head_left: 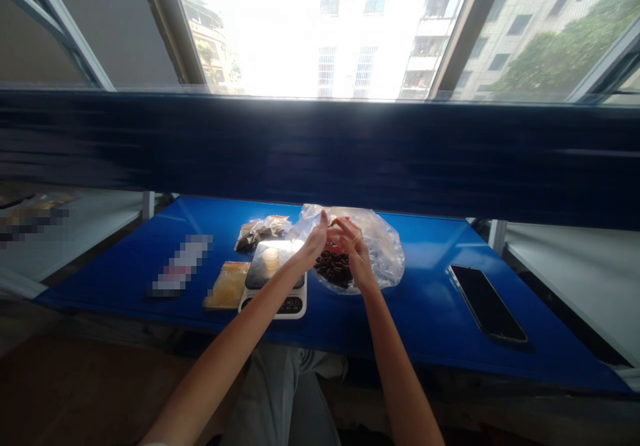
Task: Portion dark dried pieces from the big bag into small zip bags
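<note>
A clear plastic bag (383,259) lies on the blue table, with a heap of dark brown, bean-like pieces (334,270) in its near left part. My left hand (315,242) is closed at the bag's upper left side, thumb pointing up. Across from it, my right hand (354,241) bends its fingers round the bag's upper edge, and the fingertips of both hands nearly meet. Just left of the bag is a white kitchen scale (299,305), partly behind my left forearm. A small pale cup (271,258) stands on the scale's plate.
Left of the scale lie a bag of yellowish powder (230,286) and, behind it, a bag of dark bits (260,231). A blurred-out item (183,266) is farther left. A phone (487,303) rests at the right. A dark blue beam (320,153) crosses above the table (420,326).
</note>
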The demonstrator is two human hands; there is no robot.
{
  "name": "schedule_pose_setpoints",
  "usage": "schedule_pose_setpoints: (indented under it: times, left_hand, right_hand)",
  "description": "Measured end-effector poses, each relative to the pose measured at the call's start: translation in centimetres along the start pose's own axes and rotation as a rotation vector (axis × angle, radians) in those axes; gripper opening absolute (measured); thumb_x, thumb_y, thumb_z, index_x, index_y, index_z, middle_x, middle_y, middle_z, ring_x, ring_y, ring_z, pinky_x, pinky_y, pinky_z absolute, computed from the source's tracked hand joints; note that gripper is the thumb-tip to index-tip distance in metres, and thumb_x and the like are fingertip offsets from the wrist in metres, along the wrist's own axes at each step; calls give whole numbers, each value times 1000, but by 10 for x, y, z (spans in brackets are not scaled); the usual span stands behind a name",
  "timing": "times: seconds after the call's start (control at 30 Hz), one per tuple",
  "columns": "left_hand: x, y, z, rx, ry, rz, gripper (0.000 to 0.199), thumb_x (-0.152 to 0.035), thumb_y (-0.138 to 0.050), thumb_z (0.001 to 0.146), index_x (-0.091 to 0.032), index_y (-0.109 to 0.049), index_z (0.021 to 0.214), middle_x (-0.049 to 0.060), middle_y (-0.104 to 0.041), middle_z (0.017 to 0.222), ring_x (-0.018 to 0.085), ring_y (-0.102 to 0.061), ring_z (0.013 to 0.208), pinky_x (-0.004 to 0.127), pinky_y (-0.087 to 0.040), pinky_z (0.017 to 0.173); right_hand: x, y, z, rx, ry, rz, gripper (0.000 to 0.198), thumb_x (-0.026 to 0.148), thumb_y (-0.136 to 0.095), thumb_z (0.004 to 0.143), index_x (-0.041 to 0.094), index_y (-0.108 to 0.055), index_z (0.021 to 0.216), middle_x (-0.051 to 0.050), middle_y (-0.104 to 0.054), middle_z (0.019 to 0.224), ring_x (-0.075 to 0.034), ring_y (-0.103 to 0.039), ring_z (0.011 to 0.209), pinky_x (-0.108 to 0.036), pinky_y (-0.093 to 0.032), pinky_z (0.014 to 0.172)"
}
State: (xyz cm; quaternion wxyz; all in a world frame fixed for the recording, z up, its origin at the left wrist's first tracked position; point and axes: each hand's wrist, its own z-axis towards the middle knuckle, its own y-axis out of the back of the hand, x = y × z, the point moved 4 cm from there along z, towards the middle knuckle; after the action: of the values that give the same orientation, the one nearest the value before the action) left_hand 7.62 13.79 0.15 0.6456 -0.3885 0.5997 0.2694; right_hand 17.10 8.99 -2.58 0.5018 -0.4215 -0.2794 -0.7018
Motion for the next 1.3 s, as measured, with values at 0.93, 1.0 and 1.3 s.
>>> schedule_pose_setpoints:
  times: [0.93, 1.0, 1.3]
  left_hand:
    - [-7, 15, 17, -59, -118, 47, 62, -65, -33, 89, -16, -68, 105, 11, -74, 92, 19, -70, 73, 22, -53, 50]
    - [-9, 15, 19, -56, -121, 56, 59, -63, -36, 89, -16, -68, 105, 12, -74, 90, 19, -70, 70, 23, -53, 50]
    - [-11, 19, 30, -170, -143, 132, 37, -48, -50, 88, -18, -70, 96, 5, -73, 76, 14, -66, 61, 17, -45, 46]
  right_hand:
    - [1, 2, -3, -25, 15, -124, 36, 51, -47, 91, 27, -71, 102, -8, -48, 134, -29, -40, 129, -42, -53, 85]
    - [-1, 2, -3, -30, 3, -129, 37, 51, -46, 91, 27, -70, 106, -9, -46, 135, -29, -42, 128, -41, -53, 83]
    - [1, 3, -1, -13, 22, -157, 40, 51, -42, 93, 28, -72, 105, -8, -55, 124, -27, -32, 134, -46, -36, 105]
